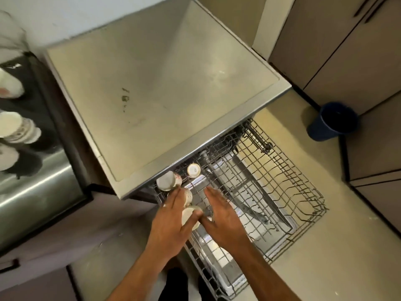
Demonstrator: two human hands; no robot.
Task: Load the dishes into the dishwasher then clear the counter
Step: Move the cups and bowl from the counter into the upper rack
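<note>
The dishwasher's wire rack (282,181) is pulled out over the floor, below a bare steel countertop (162,83). Several white cups lie in the rack's left end: one on its side (168,180), one upside down (193,170), one (188,195) partly under my left hand, and one (191,217) between my two thumbs. My left hand (171,216) lies with straight fingers over the cups, thumb on the nearest one. My right hand (221,218) is flat beside it over the rack wires, thumb touching that same cup.
More white dishes stand on the dark counter at the left: a stack of cups (17,129) and other blurred pieces (9,83). A blue bin (332,120) stands on the floor at the right, in front of brown cabinets (347,51). The right part of the rack holds nothing.
</note>
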